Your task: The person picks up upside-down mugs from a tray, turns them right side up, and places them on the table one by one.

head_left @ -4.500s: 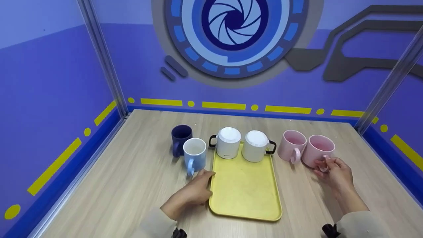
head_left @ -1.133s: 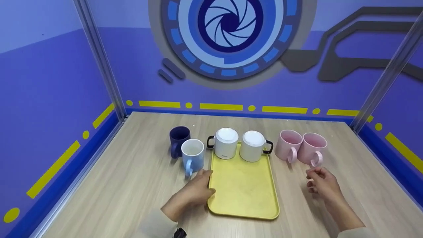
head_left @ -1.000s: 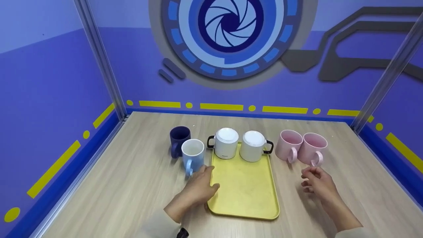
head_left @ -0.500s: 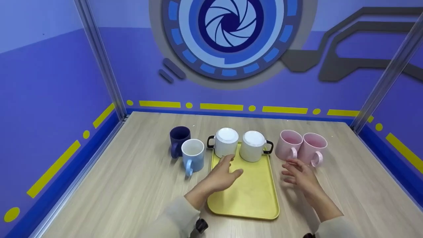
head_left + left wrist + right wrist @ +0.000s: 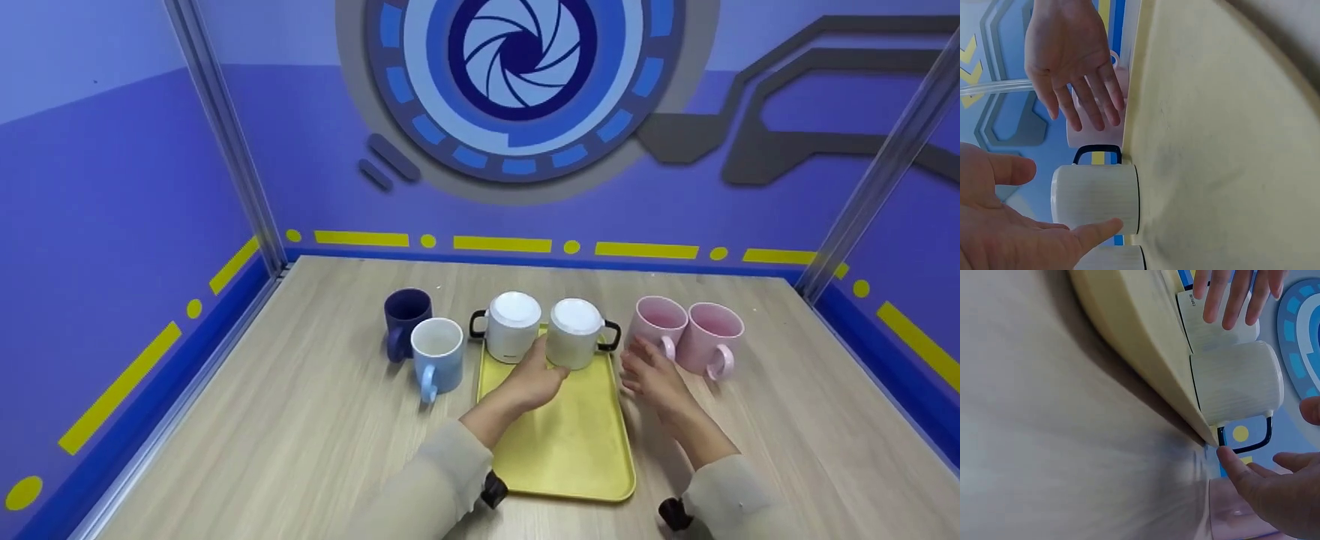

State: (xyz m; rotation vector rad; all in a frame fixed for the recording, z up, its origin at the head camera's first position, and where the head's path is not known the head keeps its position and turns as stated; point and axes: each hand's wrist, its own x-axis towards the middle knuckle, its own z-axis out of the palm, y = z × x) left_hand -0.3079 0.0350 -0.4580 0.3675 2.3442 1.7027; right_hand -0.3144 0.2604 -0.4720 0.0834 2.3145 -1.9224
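Note:
Two white mugs with black handles stand upside down at the far end of the yellow tray [image 5: 574, 457]: a left one [image 5: 512, 334] and a right one [image 5: 574, 337]. My left hand [image 5: 531, 381] hovers over the tray, its fingers extended between the two mugs and the thumb in front of the right one. My right hand [image 5: 658, 382], fingers spread and holding nothing, is beside the tray's right edge, overlapping the nearer pink mug [image 5: 657, 319]. In the right wrist view its index fingertip is close to the black handle [image 5: 1255, 445].
A second pink mug [image 5: 709, 337] stands upright right beside the first. Left of the tray are a dark blue mug [image 5: 409, 311] and a light blue mug [image 5: 439, 356], both upright. Purple wall panels [image 5: 247, 150] enclose the wooden table [image 5: 300, 405].
My right hand has let go of the right pink mug's handle and moved left towards the tray. My left hand has left the tray's left edge and moved right, up to the white mugs.

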